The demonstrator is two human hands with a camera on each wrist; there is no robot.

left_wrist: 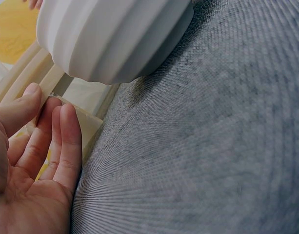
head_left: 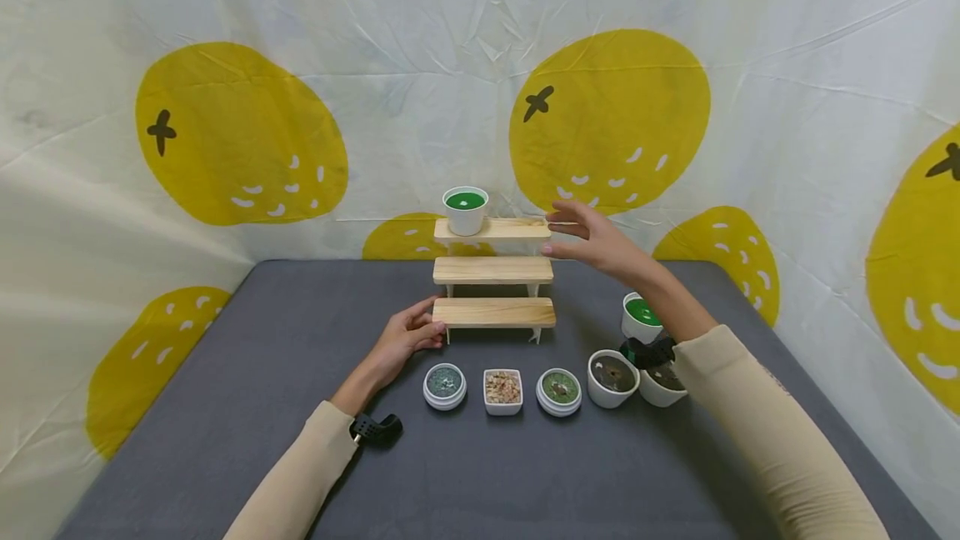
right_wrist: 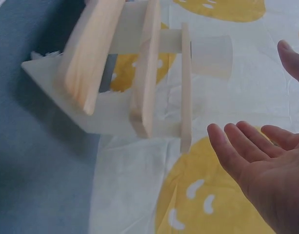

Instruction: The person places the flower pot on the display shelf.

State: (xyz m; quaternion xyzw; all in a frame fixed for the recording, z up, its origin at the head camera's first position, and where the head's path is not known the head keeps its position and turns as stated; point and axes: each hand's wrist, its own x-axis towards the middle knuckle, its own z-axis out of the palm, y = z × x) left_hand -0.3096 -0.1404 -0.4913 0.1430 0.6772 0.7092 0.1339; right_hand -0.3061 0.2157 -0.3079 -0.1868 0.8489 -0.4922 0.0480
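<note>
So the stand [head_left: 493, 270] sat longways left-to-right, smack between the left hand [head_left: 401, 343], pinching its bottom left end, and the right hand [head_left: 597, 245], empty, fingers loose, just off its top right end.

3 small dishes [head_left: 503, 409] sit on a grey table [head_left: 300, 315]; behind hangs a white cloth [head_left: 423, 132] patterned yellow.
</note>
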